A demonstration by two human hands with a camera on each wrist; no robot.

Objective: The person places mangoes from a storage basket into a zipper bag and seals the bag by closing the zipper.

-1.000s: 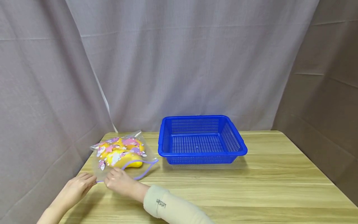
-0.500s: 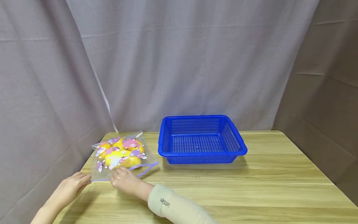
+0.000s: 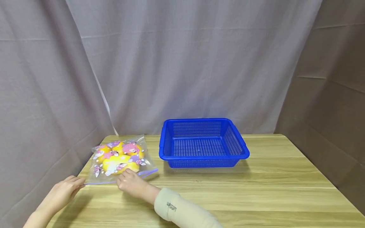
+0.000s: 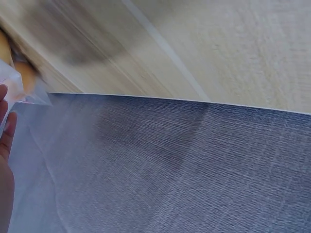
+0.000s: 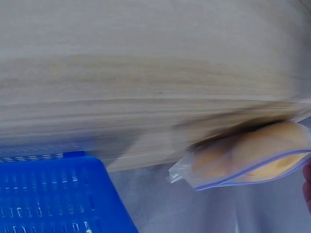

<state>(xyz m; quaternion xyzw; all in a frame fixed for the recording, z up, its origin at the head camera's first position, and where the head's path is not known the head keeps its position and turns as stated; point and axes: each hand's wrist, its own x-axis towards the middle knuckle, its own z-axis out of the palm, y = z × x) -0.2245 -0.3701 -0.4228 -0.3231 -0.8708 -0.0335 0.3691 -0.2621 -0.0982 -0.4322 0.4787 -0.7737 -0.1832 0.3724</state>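
A clear zip bag (image 3: 95, 177) printed with pink and purple cartoons lies at the left of the table. Several yellow and orange rounded things (image 3: 117, 164), like fruit, fill it; their exact kind is unclear through the print. My left hand (image 3: 64, 191) pinches the near left corner of the bag at its purple zip strip (image 3: 99, 183). Along that strip my right hand (image 3: 131, 183) pinches the zip near its middle. To the right of it the two purple edges (image 5: 233, 177) stand apart in the right wrist view. Only fingers (image 4: 7, 136) of the left hand show in the left wrist view.
A blue plastic basket (image 3: 203, 157) with nothing in it stands on the wooden table (image 3: 256, 196), right of the bag. Grey curtains (image 3: 185, 63) close off the back and sides.
My right hand has slid rightward along the zip, and the gap in the bag's mouth has become shorter. The left hand has shifted left with its corner, leaving the strip straighter and the bag flatter.
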